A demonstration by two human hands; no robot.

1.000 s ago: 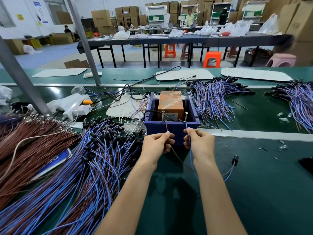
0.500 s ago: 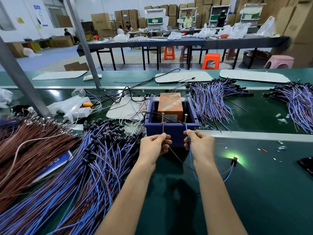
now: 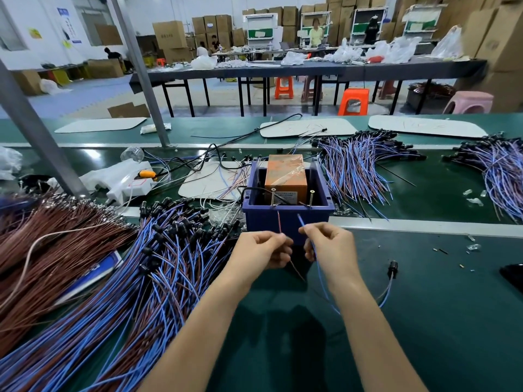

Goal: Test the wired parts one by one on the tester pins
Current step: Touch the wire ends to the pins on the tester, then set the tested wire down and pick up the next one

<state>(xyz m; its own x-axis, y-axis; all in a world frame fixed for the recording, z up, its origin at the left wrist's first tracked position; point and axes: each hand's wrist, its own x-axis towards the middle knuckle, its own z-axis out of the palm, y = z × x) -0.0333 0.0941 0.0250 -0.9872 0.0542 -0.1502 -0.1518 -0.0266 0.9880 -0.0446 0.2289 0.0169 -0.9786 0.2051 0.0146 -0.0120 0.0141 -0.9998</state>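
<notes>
Factory floor: conveyor belt [image 3: 424,306], stacked cartons [image 3: 169,33], wire piles [image 3: 356,168].

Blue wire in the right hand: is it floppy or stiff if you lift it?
Probably floppy: the blue wire loops limply from the right hand onto the table. Its short tip stands straight, so likely slightly springy. The black cap end would probably dangle.

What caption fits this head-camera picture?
Left hand pinches the red wire, right hand the blue wire, near the tester pins.

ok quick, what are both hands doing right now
left hand: closed, pinching the red wire
right hand: closed, pinching the blue wire
</notes>
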